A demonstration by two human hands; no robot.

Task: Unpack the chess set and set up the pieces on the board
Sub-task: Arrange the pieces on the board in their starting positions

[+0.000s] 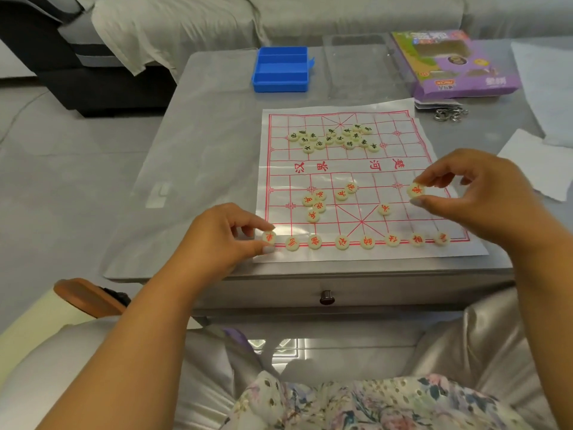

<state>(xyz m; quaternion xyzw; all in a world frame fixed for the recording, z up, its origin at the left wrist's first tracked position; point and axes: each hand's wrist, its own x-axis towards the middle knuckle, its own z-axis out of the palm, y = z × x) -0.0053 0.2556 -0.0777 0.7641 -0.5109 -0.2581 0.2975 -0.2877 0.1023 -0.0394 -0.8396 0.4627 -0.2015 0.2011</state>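
As each red-marked disc appears small, light, stiff and smooth, a rim pinch suits it: the left hand (pixel 228 234) pinches the corner piece (pixel 269 237) flat at the board (pixel 356 184) corner, face up; the right hand (pixel 474 193) pinches another piece (pixel 415 190) by its rim, raised, face tilted toward the camera; round, neither has a long axis.

Your left hand (pixel 229 234) reached low with thumb and forefinger pinched together; your right hand (pixel 474 190) was raised, its curled fingers pinching too.
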